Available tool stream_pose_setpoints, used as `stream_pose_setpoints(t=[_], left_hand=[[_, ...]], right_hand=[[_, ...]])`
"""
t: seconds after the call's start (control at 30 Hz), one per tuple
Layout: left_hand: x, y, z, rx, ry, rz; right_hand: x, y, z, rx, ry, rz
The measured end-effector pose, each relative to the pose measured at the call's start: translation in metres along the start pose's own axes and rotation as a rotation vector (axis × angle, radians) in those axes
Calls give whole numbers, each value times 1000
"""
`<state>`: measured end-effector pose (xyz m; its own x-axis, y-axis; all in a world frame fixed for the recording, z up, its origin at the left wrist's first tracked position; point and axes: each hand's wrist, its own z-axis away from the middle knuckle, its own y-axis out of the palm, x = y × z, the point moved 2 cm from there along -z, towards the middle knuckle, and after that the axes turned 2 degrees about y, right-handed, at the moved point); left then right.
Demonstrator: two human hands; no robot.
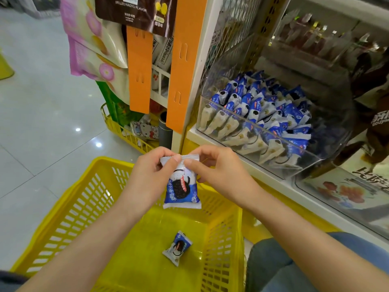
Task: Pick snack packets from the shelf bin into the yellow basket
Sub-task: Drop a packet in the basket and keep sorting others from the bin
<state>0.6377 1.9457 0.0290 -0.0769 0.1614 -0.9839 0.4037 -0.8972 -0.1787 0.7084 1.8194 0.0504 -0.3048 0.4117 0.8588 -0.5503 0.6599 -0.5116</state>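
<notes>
A blue and white snack packet [182,190] hangs upright above the yellow basket [69,209]. My left hand [151,175] and my right hand [219,169] both pinch its top sealed edge between thumb and fingers. A second packet of the same kind [177,248] lies on the basket floor. The clear shelf bin [311,163] to the right holds several more blue and white packets [263,106].
Orange display strips [181,66] and hanging snack bags [94,43] stand behind the basket. A second yellow basket [117,128] with goods sits at the shelf's foot. Another clear bin [347,192] lies lower right. My denim-clad knee [271,268] is beside the basket. Tiled floor spreads left.
</notes>
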Motion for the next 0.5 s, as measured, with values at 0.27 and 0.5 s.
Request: stream_pose_setpoints(t=[0.27, 0.5], left_hand=[[5, 0, 1, 95, -140, 131], [14, -1, -4, 22, -460, 248]], right_hand=[[10, 0, 10, -114, -383, 536], [13, -8, 8, -278, -364, 369]])
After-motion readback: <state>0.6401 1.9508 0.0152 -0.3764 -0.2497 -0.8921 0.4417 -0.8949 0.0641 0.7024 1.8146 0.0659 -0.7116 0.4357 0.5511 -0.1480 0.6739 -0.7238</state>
